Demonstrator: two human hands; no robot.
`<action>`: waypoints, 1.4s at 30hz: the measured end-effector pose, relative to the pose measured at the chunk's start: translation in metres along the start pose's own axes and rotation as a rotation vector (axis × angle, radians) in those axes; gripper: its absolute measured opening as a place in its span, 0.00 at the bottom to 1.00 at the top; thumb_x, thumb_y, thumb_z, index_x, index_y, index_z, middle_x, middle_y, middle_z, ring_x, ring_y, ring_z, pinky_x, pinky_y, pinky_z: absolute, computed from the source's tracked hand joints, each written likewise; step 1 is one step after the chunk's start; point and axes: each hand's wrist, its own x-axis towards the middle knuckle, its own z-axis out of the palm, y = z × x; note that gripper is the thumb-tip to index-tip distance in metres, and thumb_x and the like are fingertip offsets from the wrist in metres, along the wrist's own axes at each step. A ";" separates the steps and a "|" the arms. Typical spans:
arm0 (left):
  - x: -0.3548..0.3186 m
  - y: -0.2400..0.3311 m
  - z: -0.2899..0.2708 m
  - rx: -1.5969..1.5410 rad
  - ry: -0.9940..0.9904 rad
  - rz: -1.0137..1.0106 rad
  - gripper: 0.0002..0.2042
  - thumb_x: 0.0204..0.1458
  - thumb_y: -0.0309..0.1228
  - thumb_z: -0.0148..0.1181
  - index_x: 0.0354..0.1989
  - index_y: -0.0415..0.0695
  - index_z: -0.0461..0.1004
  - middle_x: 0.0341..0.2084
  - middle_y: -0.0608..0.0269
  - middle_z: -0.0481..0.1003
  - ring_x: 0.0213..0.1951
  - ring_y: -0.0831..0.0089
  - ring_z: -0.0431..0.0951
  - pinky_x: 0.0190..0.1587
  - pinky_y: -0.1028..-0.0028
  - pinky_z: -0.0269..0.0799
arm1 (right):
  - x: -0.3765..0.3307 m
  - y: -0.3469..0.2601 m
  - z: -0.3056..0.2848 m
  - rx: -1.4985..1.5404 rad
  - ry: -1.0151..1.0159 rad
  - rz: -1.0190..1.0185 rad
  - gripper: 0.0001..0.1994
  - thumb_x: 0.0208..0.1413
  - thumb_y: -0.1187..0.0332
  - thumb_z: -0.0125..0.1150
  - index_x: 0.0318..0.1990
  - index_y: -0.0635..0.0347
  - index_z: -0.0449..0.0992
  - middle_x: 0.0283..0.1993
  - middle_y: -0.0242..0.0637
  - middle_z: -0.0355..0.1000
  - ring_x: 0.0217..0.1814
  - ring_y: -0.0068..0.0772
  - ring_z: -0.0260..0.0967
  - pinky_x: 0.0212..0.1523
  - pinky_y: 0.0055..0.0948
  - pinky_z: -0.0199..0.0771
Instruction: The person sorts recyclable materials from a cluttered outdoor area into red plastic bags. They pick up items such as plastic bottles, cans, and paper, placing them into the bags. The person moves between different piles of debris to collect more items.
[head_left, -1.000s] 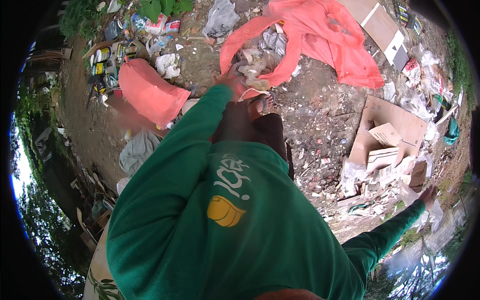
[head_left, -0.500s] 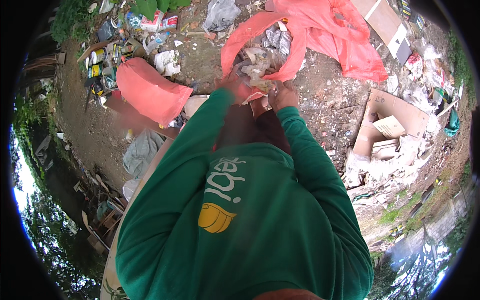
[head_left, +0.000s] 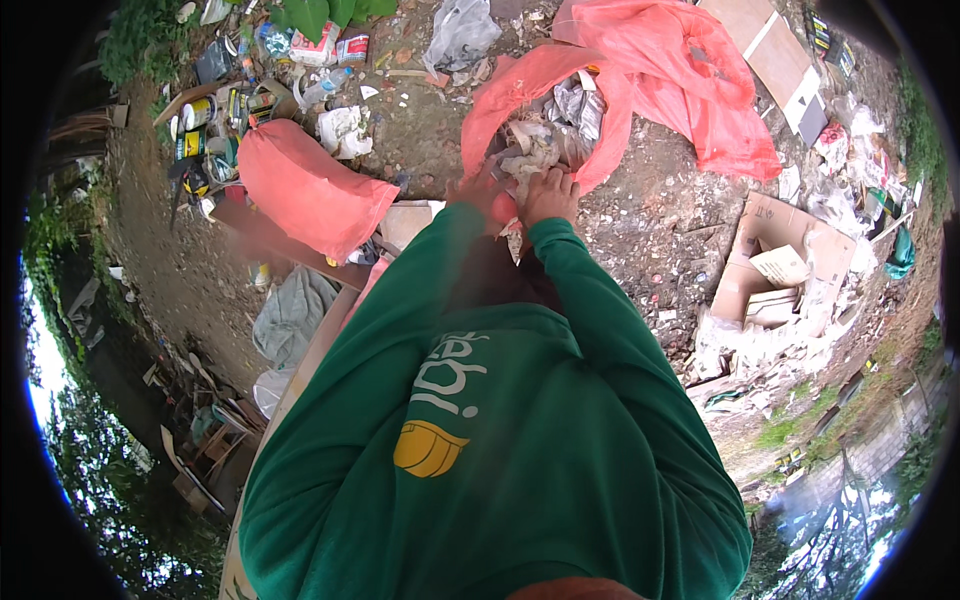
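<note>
L hand (head_left: 477, 190) + R hand (head_left: 552, 196) at rim of open red sack (head_left: 493, 100), plastic film (head_left: 535, 140) w/in; can't tell either grip.

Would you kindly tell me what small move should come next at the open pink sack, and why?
Perhaps press the pale crumpled plastic gently inward with the right hand: it bunches at the open pink sack's near edge, right by those fingers, while the left hand is at the near-left rim.
</note>
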 end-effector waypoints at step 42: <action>-0.011 -0.018 0.014 -0.116 -0.007 0.028 0.46 0.37 0.46 0.70 0.69 0.56 0.54 0.73 0.55 0.35 0.73 0.55 0.38 0.65 0.36 0.45 | 0.026 0.038 0.053 0.042 0.017 0.190 0.27 0.43 0.50 0.67 0.43 0.63 0.71 0.44 0.55 0.74 0.47 0.55 0.73 0.49 0.49 0.73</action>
